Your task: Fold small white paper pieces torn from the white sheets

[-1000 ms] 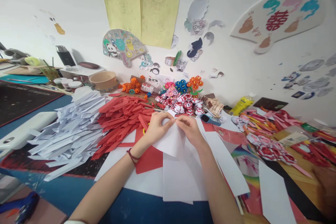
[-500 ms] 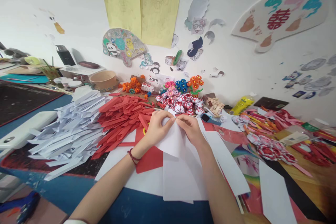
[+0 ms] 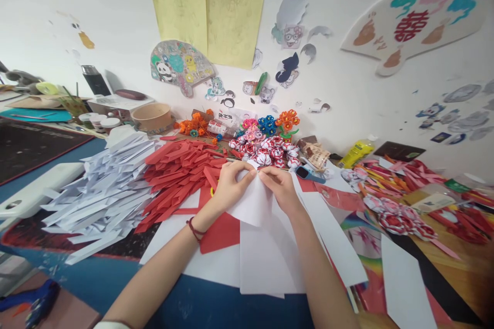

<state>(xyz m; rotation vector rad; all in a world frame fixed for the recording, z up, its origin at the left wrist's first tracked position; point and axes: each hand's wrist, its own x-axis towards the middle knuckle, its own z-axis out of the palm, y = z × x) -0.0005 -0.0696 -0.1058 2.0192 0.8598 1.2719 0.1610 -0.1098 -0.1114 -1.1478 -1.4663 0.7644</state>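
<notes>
A sheet of white paper (image 3: 252, 205), curved downward, hangs from the fingertips of both hands above the table. My left hand (image 3: 234, 183) pinches its upper edge between thumb and fingers; a dark red cord circles that wrist. Close beside it, my right hand (image 3: 278, 188) pinches the same edge, the fingertips of the two nearly meeting. Under them lie more white sheets (image 3: 270, 262) and a piece of red paper (image 3: 219, 236). A yellow ring-shaped handle peeks out by my left hand, mostly hidden.
Left of my hands are heaps of folded white paper strips (image 3: 104, 190) and red paper strips (image 3: 181, 172). Red-and-white paper flowers (image 3: 270, 151) stand behind. A blue glue gun (image 3: 34, 300) lies lower left, a yellow bottle (image 3: 357, 153) at right.
Both hands keep their pinch on the white paper, with barely any shift. The lower part of the sheet has swung up very slightly.
</notes>
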